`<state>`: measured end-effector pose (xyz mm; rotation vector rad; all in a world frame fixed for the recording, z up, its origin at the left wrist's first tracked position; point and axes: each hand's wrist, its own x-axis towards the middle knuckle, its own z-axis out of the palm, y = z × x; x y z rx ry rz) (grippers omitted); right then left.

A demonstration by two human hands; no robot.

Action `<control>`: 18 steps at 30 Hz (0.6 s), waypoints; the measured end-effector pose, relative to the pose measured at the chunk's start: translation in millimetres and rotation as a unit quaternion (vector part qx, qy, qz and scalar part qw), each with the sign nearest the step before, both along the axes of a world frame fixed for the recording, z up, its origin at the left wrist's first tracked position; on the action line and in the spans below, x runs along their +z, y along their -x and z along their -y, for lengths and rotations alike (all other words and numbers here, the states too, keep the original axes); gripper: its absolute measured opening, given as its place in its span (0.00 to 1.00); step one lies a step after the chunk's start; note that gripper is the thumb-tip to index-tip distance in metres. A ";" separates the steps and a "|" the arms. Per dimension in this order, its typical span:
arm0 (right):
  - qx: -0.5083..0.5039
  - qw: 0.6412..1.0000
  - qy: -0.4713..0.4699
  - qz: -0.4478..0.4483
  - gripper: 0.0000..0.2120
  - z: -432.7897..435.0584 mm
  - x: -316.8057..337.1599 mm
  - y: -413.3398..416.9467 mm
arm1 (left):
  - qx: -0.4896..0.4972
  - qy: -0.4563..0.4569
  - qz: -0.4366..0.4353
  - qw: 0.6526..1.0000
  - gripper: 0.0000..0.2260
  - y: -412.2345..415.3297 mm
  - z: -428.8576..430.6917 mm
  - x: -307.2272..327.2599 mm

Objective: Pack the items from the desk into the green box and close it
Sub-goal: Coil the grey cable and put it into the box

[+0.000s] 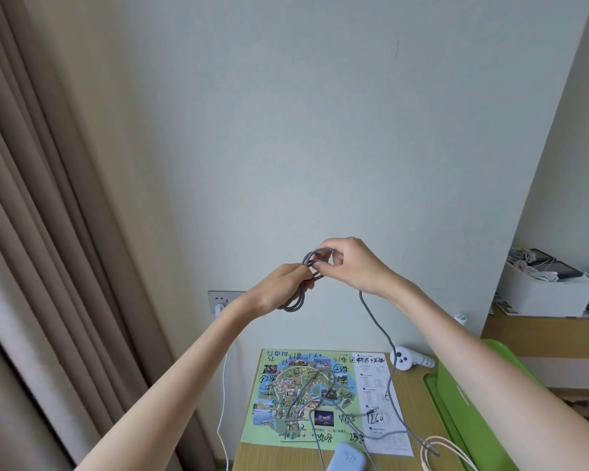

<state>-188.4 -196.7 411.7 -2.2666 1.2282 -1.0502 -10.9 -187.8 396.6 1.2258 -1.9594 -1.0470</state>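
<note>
While both hands pinch it, the grey cable (298,297) coils between left grip (279,287) and right grip (351,263).

My one head camera faces the wall (320,113) head-on from close range, the desk (408,396) squeezed along the frame's bottom edge.

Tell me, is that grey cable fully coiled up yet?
Only partly: loops of the grey cable sit in both hands, while its tail hangs to the desk.
</note>
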 end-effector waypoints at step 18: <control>0.055 0.983 -0.171 0.028 0.12 9.0 -4.0 21.9 | -0.078 -0.017 0.054 0.995 0.16 4.3 -9.0 -2.1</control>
